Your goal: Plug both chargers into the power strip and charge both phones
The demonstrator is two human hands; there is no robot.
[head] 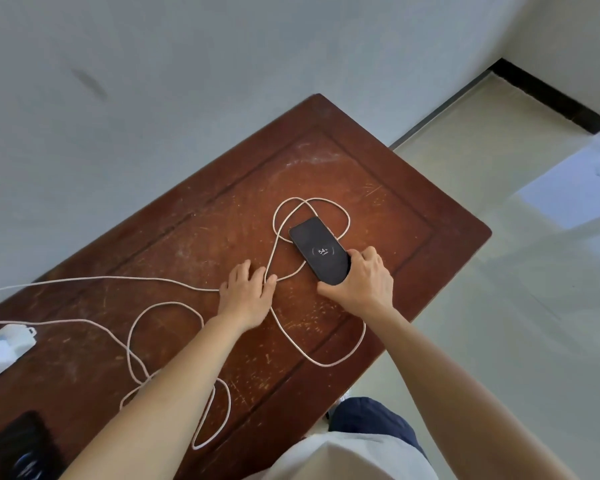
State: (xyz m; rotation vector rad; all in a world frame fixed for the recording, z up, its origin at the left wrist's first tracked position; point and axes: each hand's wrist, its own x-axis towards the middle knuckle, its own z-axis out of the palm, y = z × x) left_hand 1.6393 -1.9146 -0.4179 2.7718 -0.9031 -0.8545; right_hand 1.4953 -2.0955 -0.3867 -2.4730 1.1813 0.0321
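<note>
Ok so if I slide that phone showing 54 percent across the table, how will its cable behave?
The cable is probably floppy: it lies in loose loops. One loop circles the phone, so it may drag or snag. The left hand rests on it, likely pinning it; the right hand grips the phone.

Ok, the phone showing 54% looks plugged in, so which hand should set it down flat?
Right. The right hand already grips the near end of the phone, while the left hand lies flat on the cable beside it.
</note>
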